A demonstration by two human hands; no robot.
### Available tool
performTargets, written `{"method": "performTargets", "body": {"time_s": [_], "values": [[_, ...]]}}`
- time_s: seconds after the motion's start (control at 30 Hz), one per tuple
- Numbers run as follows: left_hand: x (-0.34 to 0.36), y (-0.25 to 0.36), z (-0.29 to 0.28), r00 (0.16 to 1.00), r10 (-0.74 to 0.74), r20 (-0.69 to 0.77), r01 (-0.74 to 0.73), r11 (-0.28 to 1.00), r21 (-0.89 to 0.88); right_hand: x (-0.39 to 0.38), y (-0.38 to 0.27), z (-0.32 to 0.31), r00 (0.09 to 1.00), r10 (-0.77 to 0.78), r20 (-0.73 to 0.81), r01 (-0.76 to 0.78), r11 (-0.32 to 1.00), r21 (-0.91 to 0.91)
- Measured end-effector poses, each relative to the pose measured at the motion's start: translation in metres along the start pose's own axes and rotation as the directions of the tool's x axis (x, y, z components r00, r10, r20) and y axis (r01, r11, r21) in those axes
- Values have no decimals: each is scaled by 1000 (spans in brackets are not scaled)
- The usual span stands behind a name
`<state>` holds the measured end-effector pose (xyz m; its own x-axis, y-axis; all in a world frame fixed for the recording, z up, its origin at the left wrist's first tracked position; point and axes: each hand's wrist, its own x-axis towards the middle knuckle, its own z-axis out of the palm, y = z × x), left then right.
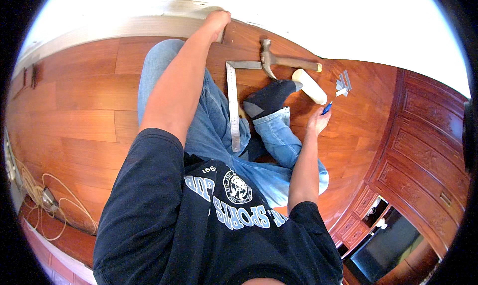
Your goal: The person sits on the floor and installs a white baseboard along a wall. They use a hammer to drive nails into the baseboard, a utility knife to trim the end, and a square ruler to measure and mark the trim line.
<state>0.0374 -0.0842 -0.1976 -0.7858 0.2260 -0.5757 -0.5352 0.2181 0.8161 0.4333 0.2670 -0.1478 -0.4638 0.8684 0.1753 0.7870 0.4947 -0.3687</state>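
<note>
My left hand (217, 23) reaches forward to the foot of the white wall. Its fingers close round the end of a pale skirting board (144, 27); the fingertips are partly hidden. Off to the right, just above the floor, my right hand (317, 120) grips a blue pen (327, 108), its tip pointing away from me. A metal try square (232, 106) rests by my legs, its stock at the far end. Near it lies a claw hammer (294, 62) with a wooden handle. A white cylindrical bottle or roll (309, 87) lies beside my socked foot (271, 100).
Small grey strips (343, 83) lie on the wooden floor (84, 96) beyond my right hand. Carved reddish-brown cabinets (423, 135) line the right side. A coiled tan cord (50, 198) lies at the left. My bent legs in jeans (209, 120) take up the middle.
</note>
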Motion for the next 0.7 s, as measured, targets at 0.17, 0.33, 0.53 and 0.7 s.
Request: {"method": "performTargets", "body": {"time_s": [0.17, 0.33, 0.53, 0.7], "values": [[-3, -1, -6, 999, 13, 43, -7, 991, -132, 0, -15, 2, 993, -119, 24, 118, 992, 54], [-11, 3, 0, 999, 22, 41, -9, 957, -289, 4, -7, 9, 981, -194, -8, 194, 980, 47], [9, -11, -11, 998, 38, 46, -32, 990, -137, 1, -16, 9, 991, -115, 69, 112, 992, 51], [-3, 1, 0, 990, 101, 97, -96, 994, -50, 4, 1, 8, 995, 73, 65, -71, 997, -24]]}}
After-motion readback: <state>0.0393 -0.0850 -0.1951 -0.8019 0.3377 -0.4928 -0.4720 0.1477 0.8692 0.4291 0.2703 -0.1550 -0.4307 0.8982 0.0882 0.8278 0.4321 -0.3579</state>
